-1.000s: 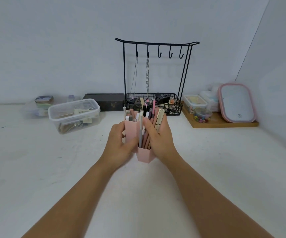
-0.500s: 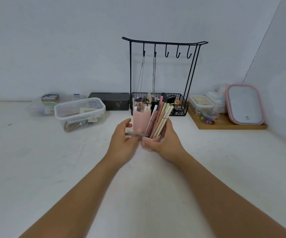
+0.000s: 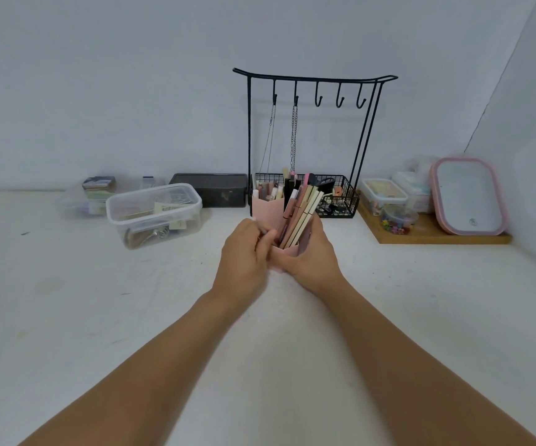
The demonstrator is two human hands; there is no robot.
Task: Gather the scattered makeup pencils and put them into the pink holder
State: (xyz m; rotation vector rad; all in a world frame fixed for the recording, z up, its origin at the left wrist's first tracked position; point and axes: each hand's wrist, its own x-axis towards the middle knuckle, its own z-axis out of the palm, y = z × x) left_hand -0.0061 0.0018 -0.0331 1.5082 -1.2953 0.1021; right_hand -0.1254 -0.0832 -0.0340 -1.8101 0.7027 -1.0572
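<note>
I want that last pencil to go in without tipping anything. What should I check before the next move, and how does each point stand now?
1. Right hand steadies the pink holder: ok.
2. Left hand pinches the grey pencil: ok.
3. Pencil tip aimed at an opening: cannot tell, fingers hide it.
4. Room left in the front section among the pencils: cannot tell.
5. Holder resting on the table: cannot tell, hands cover its base.

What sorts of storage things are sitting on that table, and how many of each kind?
Clear plastic tubs with lids: 2, the clear tub and the small tub
Dark box: 1
Black wire stand with basket: 1
Pink holder, partly gripped by the right hand: 1
Wooden tray: 1
Total: 6
</note>
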